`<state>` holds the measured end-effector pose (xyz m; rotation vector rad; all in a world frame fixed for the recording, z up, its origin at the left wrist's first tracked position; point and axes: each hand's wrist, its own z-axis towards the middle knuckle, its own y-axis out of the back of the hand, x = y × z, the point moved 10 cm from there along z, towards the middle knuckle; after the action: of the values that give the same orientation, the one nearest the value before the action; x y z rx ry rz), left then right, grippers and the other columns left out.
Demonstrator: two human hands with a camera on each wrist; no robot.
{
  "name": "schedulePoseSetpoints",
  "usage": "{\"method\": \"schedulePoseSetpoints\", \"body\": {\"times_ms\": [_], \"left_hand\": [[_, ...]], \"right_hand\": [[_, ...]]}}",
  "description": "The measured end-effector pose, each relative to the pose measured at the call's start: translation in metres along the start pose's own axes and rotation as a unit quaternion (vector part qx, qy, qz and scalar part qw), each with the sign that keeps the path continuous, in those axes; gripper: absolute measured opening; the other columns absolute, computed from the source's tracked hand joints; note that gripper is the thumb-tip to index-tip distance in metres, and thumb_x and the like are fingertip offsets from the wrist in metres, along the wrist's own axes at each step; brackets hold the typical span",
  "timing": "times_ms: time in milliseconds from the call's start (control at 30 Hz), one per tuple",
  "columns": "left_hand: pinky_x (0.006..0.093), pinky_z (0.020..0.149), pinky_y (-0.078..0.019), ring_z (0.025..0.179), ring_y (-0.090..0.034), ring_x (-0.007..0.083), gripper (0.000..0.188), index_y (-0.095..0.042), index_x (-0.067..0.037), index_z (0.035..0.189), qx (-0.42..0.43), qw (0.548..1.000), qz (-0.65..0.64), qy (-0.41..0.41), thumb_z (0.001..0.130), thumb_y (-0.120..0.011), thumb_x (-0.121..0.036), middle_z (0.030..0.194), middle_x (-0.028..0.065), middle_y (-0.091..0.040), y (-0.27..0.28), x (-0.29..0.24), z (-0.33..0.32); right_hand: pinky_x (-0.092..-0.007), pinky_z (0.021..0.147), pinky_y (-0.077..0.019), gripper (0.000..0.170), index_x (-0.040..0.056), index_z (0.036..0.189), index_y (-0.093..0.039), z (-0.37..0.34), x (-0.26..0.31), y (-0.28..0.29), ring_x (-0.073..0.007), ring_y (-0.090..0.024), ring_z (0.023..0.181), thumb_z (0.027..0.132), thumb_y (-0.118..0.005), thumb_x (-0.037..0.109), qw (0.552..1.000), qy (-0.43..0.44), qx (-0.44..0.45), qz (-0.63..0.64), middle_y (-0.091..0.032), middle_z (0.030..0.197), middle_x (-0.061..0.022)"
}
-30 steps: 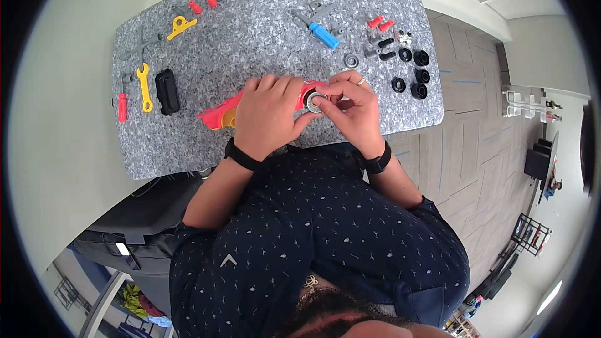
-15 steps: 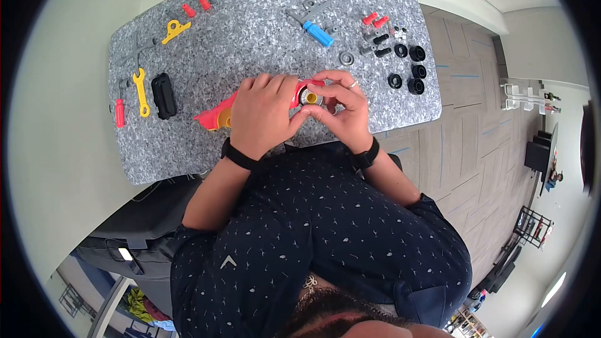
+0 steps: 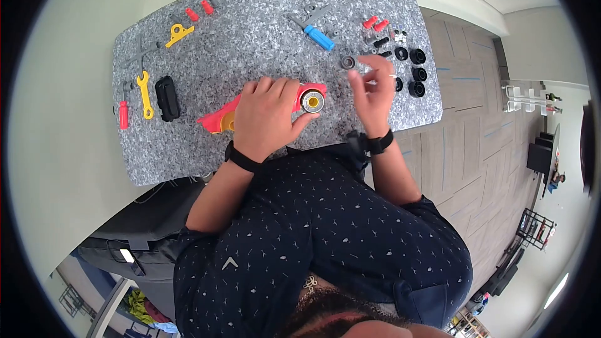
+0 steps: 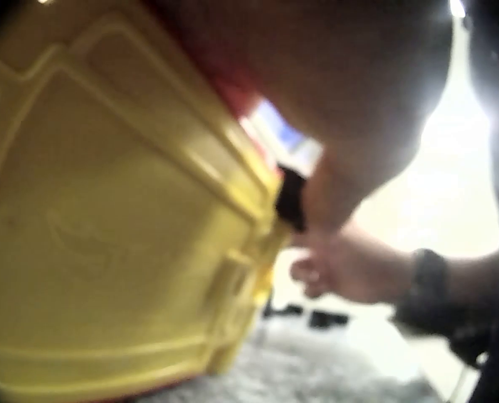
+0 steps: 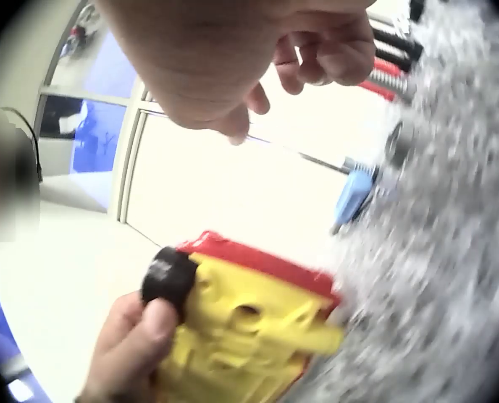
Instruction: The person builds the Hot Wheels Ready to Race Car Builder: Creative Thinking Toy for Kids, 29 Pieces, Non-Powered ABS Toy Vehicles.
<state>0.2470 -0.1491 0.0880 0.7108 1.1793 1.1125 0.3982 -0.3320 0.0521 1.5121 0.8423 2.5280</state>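
Left hand [image 3: 266, 112]: we grip the toy [image 3: 219, 113]
Right hand [image 3: 375, 100]: empty, fingers apart
Risk: loosened grip, wheel [image 3: 305, 102] may drop

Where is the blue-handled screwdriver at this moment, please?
In the head view, the blue-handled screwdriver lies on the far half of the table, right of its middle; the grey ring is close by, further right and nearer the person.

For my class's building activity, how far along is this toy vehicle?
Fairly early, it seems. One grey-faced black wheel sits against the red-and-yellow body; I can't tell whether it is fastened. The left hand grips the body; the right hand is open near a loose grey ring. Loose black wheels probably remain to be fitted.
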Motion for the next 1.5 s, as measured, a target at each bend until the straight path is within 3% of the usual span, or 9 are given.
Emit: {"method": "schedulePoseSetpoints", "body": {"times_ms": [133, 333, 567, 667, 800, 1100, 1200, 1400, 1500], "left_hand": [[0.0442, 0.098, -0.051, 0.109, -0.071, 0.0278, 0.066, -0.076, -0.008, 0.13, -0.004, 1.0, 0.0, 0.001, 0.089, -0.089, -0.057, 0.121, 0.0063, -0.08, -0.001, -0.001, -0.002], [0.0437, 0.097, -0.0509, 0.109, -0.071, 0.0269, 0.065, -0.076, -0.009, 0.129, -0.003, 1.0, 0.0, 0.0, 0.089, -0.089, -0.057, 0.119, 0.0058, -0.08, -0.002, 0.001, -0.001], [0.044, 0.095, -0.0507, 0.108, -0.071, 0.0271, 0.063, -0.076, -0.009, 0.127, 0.01, 1.0, 0.002, 0.006, 0.089, -0.089, -0.057, 0.117, 0.0054, -0.079, -0.001, 0.0, 0.0], [0.0445, 0.095, -0.0508, 0.108, -0.071, 0.0277, 0.062, -0.075, -0.009, 0.127, 0.008, 1.0, -0.005, 0.002, 0.088, -0.089, -0.056, 0.117, 0.0056, -0.079, -0.001, 0.0, 0.002], [0.0451, 0.096, -0.0508, 0.109, -0.071, 0.0282, 0.06, -0.075, -0.009, 0.128, 0.013, 1.0, -0.009, 0.003, 0.088, -0.089, -0.052, 0.119, 0.006, -0.079, -0.002, 0.001, 0.003], [0.0453, 0.097, -0.0504, 0.111, -0.071, 0.0273, 0.057, -0.075, -0.009, 0.126, 0.003, 1.0, -0.008, 0.002, 0.086, -0.091, -0.046, 0.119, 0.0055, -0.079, 0.001, -0.001, 0.0], [0.0448, 0.095, -0.0504, 0.109, -0.071, 0.0269, 0.057, -0.075, -0.01, 0.125, 0.005, 1.0, -0.015, 0.004, 0.087, -0.091, -0.049, 0.117, 0.0049, -0.079, 0.0, 0.0, 0.001], [0.0439, 0.093, -0.0504, 0.106, -0.071, 0.0268, 0.058, -0.075, -0.01, 0.125, -0.007, 1.0, -0.008, -0.002, 0.088, -0.09, -0.052, 0.115, 0.0044, -0.079, 0.002, -0.001, 0.001], [0.0437, 0.093, -0.0503, 0.105, -0.071, 0.027, 0.06, -0.075, -0.009, 0.125, -0.007, 1.0, -0.002, -0.004, 0.088, -0.09, -0.054, 0.115, 0.0045, -0.079, 0.002, -0.002, 0.0]], "right_hand": [[-0.0413, 0.078, -0.0648, 0.049, 0.0104, 0.143, -0.073, 0.016, -0.024, 0.019, -0.0346, -0.076, 0.098, 0.099, -0.088, 0.023, 0.968, 0.002, 0.013, -0.25, -0.065, 0.145, -0.0219], [-0.0441, 0.081, -0.0615, 0.056, 0.0131, 0.153, -0.071, 0.012, -0.045, -0.004, -0.0314, -0.071, 0.085, 0.1, -0.087, 0.019, 0.947, 0.089, 0.04, -0.306, -0.068, 0.144, -0.0265], [-0.029, 0.073, -0.056, 0.04, 0.0049, 0.141, -0.074, 0.015, 0.003, -0.002, -0.015, -0.07, 0.082, 0.103, -0.083, 0.007, 0.987, -0.067, 0.132, 0.053, -0.073, 0.119, -0.0138], [-0.0208, 0.057, -0.042, 0.021, 0.0013, 0.132, -0.077, -0.006, 0.044, -0.016, -0.0004, -0.056, 0.067, 0.112, -0.074, 0.008, 0.91, -0.132, 0.214, 0.329, -0.074, 0.094, 0.0002], [-0.0216, 0.057, -0.0423, 0.021, 0.001, 0.13, -0.077, -0.024, 0.07, -0.038, -0.0013, -0.055, 0.066, 0.117, -0.068, 0.015, 0.857, -0.181, 0.335, 0.349, -0.072, 0.086, 0.0012], [-0.0238, 0.064, -0.047, 0.014, -0.0011, 0.12, -0.079, -0.027, 0.072, -0.062, -0.0038, -0.059, 0.07, 0.112, -0.076, 0.01, 0.888, -0.162, 0.32, 0.287, -0.069, 0.08, 0.0033], [-0.0231, 0.062, -0.0423, 0.012, 0.0, 0.114, -0.079, -0.021, 0.057, -0.052, -0.0027, -0.054, 0.068, 0.11, -0.079, 0.012, 0.955, -0.1, 0.252, 0.124, -0.065, 0.076, 0.0048], [-0.0257, 0.06, -0.0413, 0.013, 0.0043, 0.11, -0.078, -0.019, 0.028, -0.038, -0.0049, -0.052, 0.067, 0.104, -0.085, 0.012, 0.939, -0.138, 0.136, 0.285, -0.066, 0.079, -0.0003], [-0.0274, 0.061, -0.0442, 0.015, 0.0058, 0.112, -0.078, 0.016, 0.027, -0.009, -0.0089, -0.056, 0.068, 0.101, -0.087, 0.012, 0.998, -0.006, 0.048, 0.034, -0.071, 0.089, -0.0031]]}}
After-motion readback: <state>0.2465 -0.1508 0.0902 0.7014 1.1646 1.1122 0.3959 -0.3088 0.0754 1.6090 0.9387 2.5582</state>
